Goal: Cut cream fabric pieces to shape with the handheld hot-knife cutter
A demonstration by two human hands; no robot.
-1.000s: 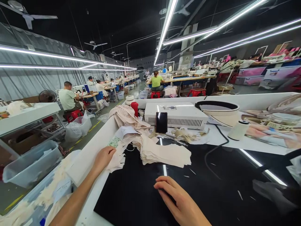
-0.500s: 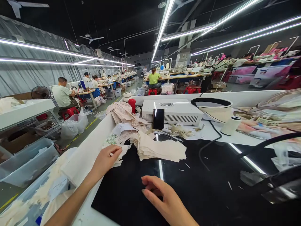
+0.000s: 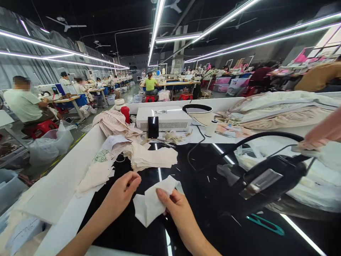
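Note:
My right hand (image 3: 176, 204) pinches a small white fabric piece (image 3: 151, 204) over the glossy black tabletop (image 3: 207, 213). My left hand (image 3: 124, 190) is closed just left of the piece, its fingertips curled near the piece's upper edge; I cannot tell whether it grips the cloth. A stack of cream fabric pieces (image 3: 151, 156) lies beyond my hands. More cream pieces (image 3: 94, 174) lie at the table's left edge.
A black tool with a cable (image 3: 269, 177) hangs at right, near another person's hand (image 3: 323, 133). Teal snips (image 3: 263, 223) lie on the black surface. Behind stand a white box unit (image 3: 163, 117), a dark phone (image 3: 153, 127), a red cup (image 3: 125, 113) and a thread cone (image 3: 211, 128). Seated workers fill the hall.
The view swung to the right. My left hand came off the pile at the left edge towards the centre. A white fabric piece is now held in my right hand, which was empty before.

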